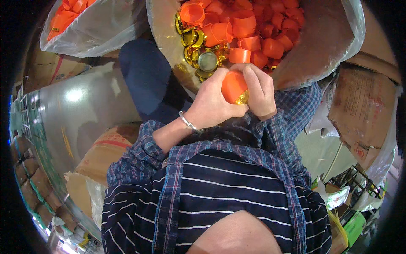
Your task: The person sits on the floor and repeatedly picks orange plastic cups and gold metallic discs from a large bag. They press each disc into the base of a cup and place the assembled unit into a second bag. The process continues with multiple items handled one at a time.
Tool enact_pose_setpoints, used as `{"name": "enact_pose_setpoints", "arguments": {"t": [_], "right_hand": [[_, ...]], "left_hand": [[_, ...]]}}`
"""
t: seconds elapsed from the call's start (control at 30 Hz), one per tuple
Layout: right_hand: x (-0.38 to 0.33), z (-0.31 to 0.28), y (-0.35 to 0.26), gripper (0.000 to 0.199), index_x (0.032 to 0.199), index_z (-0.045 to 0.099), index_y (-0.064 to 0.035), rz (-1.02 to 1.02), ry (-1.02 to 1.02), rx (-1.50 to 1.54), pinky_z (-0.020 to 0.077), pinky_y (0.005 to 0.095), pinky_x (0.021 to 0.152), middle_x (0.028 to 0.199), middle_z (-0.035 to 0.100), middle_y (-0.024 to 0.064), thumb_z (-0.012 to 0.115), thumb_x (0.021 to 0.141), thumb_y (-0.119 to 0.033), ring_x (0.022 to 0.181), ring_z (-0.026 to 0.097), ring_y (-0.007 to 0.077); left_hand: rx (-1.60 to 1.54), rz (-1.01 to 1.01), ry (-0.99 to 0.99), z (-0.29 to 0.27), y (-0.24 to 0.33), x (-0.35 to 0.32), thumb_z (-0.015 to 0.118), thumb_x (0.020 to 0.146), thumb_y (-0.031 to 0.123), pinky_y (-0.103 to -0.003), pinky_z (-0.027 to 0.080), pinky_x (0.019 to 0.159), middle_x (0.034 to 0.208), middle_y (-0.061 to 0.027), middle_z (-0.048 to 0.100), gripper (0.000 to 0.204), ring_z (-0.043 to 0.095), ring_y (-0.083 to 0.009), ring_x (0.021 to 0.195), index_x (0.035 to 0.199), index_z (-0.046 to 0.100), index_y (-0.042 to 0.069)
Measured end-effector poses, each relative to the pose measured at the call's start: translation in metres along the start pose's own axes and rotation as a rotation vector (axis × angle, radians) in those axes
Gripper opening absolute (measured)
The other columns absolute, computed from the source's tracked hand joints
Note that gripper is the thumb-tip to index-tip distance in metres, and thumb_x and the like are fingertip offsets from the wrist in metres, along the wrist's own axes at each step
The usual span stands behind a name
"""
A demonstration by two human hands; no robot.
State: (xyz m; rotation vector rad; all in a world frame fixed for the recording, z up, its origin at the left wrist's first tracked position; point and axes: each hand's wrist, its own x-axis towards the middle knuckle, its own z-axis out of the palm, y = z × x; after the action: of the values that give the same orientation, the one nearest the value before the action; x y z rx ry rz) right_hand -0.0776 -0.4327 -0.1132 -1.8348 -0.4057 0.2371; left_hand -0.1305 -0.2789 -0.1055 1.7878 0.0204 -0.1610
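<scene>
Both of my hands are closed around one orange plastic cup-shaped cap (pixel 233 86), held over my lap at the near edge of a lined box. A shiny gold piece (pixel 242 98) shows at the cap's lower end, between my thumbs. My left hand (pixel 211 102) grips from the left, a bracelet on its wrist. From the right, my right hand (pixel 259 91) wraps the other side, fingers over the top. Just beyond, many loose orange caps (pixel 244 24) fill the box beside a heap of gold round lids (pixel 192 39). One lid (pixel 207 62) shows its silvery inside.
A clear plastic liner (pixel 330 46) folds over the box's right side. Another plastic bag (pixel 103 29) with orange pieces stands at the far left. Cardboard cartons (pixel 359 110) lie to the right, and a grey metal surface (pixel 80 101) extends on the left.
</scene>
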Motion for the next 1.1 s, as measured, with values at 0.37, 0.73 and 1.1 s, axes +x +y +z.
{"name": "enact_pose_setpoints", "arguments": {"t": [0.37, 0.73, 1.1], "right_hand": [[-0.005, 0.01, 0.007, 0.044, 0.103, 0.067, 0.0048, 0.226, 0.135, 0.353, 0.048, 0.0297, 0.087, 0.096, 0.067, 0.0095, 0.043, 0.104, -0.032, 0.091, 0.062, 0.0163], [-0.01, 0.005, 0.0, 0.033, 0.098, 0.065, 0.0037, 0.218, 0.017, 0.381, 0.0476, 0.0272, 0.079, 0.087, 0.064, 0.0072, 0.045, 0.102, -0.023, 0.084, 0.059, 0.0129], [-0.01, 0.009, 0.047, 0.038, 0.119, 0.061, -0.0049, 0.692, 0.071, 1.469, 0.0563, 0.0434, 0.088, 0.108, 0.07, 0.0121, 0.051, 0.099, -0.035, 0.095, 0.069, 0.027]], "left_hand": [[-0.024, 0.069, 0.036, -0.004, -0.004, -0.008, 0.091, 0.063, 0.029, -0.036, 0.051, 0.091, 0.109, -0.0131, 0.064, 0.074, 0.063, -0.0226, 0.1, 0.119, 0.052, 0.001], [-0.076, 0.068, 0.04, 0.0, 0.0, -0.013, 0.087, 0.064, 0.026, -0.036, 0.053, 0.086, 0.101, -0.0126, 0.064, 0.068, 0.065, -0.0227, 0.092, 0.118, 0.052, 0.002], [-0.229, 0.091, -0.078, 0.004, -0.014, -0.011, 0.09, 0.069, 0.013, -0.033, 0.042, 0.106, 0.13, -0.0077, 0.054, 0.088, 0.053, -0.0155, 0.121, 0.14, 0.04, 0.001]]}}
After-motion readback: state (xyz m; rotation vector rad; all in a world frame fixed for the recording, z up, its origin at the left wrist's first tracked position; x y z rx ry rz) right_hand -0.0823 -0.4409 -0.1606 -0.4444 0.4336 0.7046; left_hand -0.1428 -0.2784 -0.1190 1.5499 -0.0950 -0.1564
